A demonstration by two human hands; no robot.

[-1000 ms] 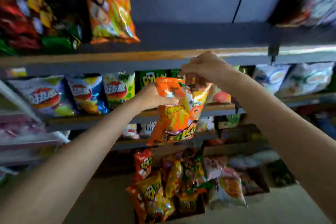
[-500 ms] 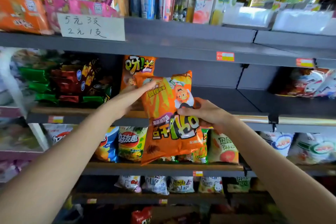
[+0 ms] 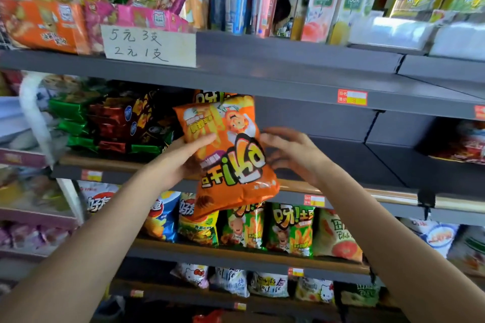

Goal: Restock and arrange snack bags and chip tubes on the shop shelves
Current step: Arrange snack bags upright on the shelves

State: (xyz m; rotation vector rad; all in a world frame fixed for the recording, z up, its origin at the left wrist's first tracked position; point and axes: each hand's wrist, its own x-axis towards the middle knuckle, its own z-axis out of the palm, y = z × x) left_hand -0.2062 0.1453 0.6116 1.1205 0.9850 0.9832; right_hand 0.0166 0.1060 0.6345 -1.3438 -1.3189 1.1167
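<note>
Both hands meet at one orange snack bag (image 3: pixel 231 155): the left hand (image 3: pixel 181 157) grips its left edge, thumb across the front, while the right hand (image 3: pixel 291 152) touches its right edge with fingers spread, not closed round it. Upside down, long axis tilted, the bag hangs before the middle shelf (image 3: pixel 341 162), whose bare stretch lies to the right, nearer the right hand. A handwritten sign (image 3: pixel 149 46) reads "5元3支 2元1支".

Bare shelf (image 3: pixel 341 155) right of dark bags (image 3: pixel 118 126)
</note>
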